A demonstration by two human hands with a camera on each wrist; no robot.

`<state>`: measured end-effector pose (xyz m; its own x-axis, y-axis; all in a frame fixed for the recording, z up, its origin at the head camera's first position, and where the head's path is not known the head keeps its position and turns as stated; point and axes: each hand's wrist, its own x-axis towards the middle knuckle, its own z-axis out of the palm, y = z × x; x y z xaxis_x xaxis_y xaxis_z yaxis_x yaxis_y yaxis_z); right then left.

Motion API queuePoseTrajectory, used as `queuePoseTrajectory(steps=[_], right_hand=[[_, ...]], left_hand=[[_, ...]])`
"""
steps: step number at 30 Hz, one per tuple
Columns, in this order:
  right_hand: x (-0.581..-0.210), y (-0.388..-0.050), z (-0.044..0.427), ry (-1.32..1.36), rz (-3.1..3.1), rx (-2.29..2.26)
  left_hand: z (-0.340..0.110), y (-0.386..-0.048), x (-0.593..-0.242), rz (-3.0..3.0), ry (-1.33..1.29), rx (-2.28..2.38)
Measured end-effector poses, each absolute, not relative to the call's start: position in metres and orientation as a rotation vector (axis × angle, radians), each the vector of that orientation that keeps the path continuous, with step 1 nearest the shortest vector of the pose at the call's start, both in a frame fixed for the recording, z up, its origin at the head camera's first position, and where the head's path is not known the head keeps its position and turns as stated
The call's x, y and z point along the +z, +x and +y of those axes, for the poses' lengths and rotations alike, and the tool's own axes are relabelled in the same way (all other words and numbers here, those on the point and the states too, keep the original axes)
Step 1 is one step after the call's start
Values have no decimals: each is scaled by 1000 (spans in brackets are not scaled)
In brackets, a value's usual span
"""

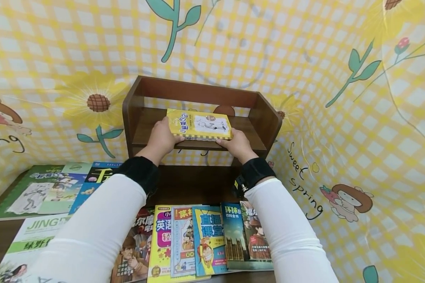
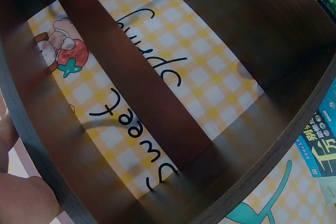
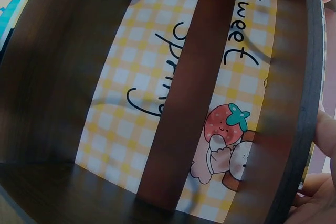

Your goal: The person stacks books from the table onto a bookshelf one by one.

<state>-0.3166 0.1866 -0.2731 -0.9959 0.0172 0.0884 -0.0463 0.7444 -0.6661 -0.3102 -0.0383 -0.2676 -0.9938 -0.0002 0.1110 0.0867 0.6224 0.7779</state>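
Observation:
A yellow book with a line drawing on its cover lies face up on the top shelf of a brown wooden rack. My left hand grips its left end, thumb along the front edge. The right end is held by my right hand, its thumb also at the front edge. Some fingers are hidden behind the book. In the left wrist view, part of my left hand shows beyond the shelf board. Fingers of my right hand appear at the right edge of the right wrist view.
Below stand or lie several books and magazines, among them a blue and yellow one and a pink and yellow one. More lie at the left, including a green one. Patterned yellow cloth surrounds the rack.

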Motion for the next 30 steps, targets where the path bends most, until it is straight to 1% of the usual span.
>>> queuePoseTrajectory(steps=[13,19,22,25,30], right_hand=[[-282,-316,186,1,-2862,1022],[-288,-311,189,19,-2821,1023],[-294,-302,193,29,-2762,1083],[-301,-288,199,96,-2700,1122],[-312,-250,213,210,-2628,1101]], left_hand=[[-39,-311,-274,-2770,-82,-1293],[-43,-311,-281,-2723,-156,-1263],[-46,-307,-286,-2712,-200,-1235],[-51,-296,-289,-2714,-277,-1165],[-63,-264,-300,-2651,-477,-1011]])
